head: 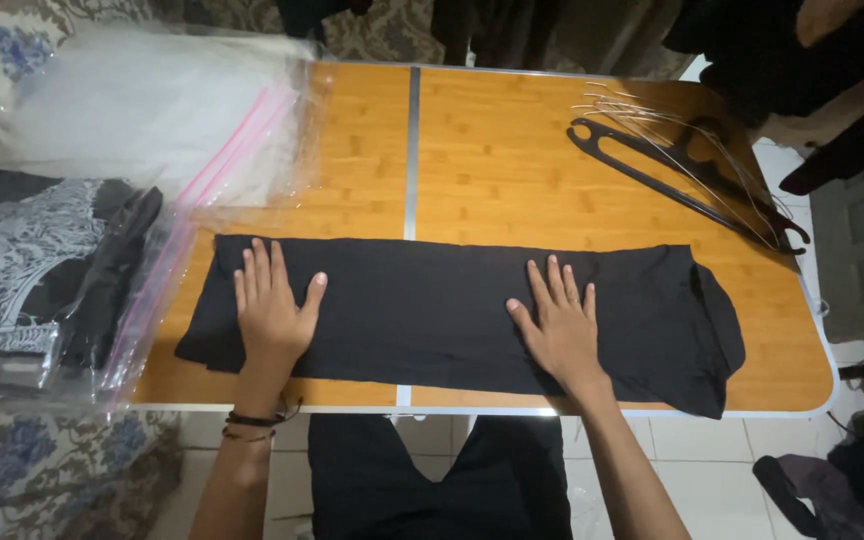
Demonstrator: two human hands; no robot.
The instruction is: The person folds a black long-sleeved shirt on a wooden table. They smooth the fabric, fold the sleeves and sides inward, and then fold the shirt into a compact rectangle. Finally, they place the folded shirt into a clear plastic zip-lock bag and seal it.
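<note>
A black garment [432, 310], soft and matte, lies folded into a long flat band along the near edge of a folding table [492, 150]. The table top is warm bamboo-look wood with a pale metal seam running from the far edge to the near edge through its middle, and a light rim around it. The cloth's left end is squared off; its right end is rounder and bunches slightly near the table's near right corner.

The left hand [272, 312] lies flat on the left part of the garment, palm down, fingers spread and pointing toward the far edge, thumb out to the right. It grips nothing. Dark bands circle its wrist. The right hand [560, 325] rests the same way on the right half, palm down, fingers fanned wide, thumb out to the left, holding nothing.

At the far right corner lie black plastic hangers [682, 175] with thin wire ones on top. Over the table's left edge hang clear, glossy plastic bags [202, 140] with pink zip strips; one holds dark patterned clothing [22, 260].
</note>
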